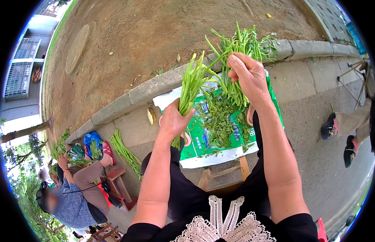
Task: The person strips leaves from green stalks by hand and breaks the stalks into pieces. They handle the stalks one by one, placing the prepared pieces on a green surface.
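My left hand [175, 119] is closed around a bunch of green leafy-vegetable stems [189, 90], held upright above the near-left part of a green and white plastic sheet [190, 151]. My right hand [249, 74] pinches a thin green stem between thumb and fingertips, to the right of the bunch. Behind and below the right hand, a larger pile of long stems with narrow leaves [243, 45] reaches from the sheet over the stone kerb. Torn leaves [220, 121] lie scattered across the sheet's middle, between my legs.
A stone kerb [157, 86] runs beyond the sheet, with bare soil behind. More stems [127, 152] lie on the pavement at left, near a seated person [75, 199] and a wooden stool [116, 184]. Another person's feet [328, 125] are at right. A wooden stool [225, 178] stands between my legs.
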`<act>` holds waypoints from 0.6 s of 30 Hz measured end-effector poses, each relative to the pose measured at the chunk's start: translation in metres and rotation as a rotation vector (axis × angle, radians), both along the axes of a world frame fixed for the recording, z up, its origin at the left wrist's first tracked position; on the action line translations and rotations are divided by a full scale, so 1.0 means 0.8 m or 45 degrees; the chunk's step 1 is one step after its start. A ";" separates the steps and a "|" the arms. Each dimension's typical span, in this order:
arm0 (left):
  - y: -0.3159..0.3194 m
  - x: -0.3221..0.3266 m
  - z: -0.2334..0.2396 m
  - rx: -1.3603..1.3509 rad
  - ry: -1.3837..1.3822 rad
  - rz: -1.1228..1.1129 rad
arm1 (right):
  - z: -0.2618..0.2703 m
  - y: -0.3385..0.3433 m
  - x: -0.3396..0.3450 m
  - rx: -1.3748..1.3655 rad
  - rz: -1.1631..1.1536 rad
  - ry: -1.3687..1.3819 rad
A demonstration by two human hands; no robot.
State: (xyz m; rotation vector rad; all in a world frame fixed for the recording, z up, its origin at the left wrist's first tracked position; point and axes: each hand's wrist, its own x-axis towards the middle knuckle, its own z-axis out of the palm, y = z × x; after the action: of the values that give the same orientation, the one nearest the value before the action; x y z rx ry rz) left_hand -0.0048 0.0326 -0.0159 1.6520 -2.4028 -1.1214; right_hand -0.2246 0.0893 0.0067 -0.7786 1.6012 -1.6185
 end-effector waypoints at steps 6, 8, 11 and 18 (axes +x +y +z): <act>-0.001 0.001 0.000 0.018 0.013 0.018 | -0.009 0.008 -0.017 0.017 -0.200 0.899; -0.001 0.002 0.001 0.017 0.023 0.010 | -0.009 0.009 -0.021 0.044 -0.281 1.064; 0.003 0.000 0.003 0.029 0.080 0.006 | -0.010 0.008 -0.027 0.064 -0.366 0.824; -0.001 0.009 -0.010 0.064 0.154 0.070 | 0.007 0.019 -0.040 -0.112 -0.015 0.216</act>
State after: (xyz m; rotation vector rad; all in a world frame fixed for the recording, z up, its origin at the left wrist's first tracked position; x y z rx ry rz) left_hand 0.0024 0.0314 -0.0239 1.6033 -2.2609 -1.2449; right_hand -0.2565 0.1046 0.0122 -0.9767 1.6629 -1.6781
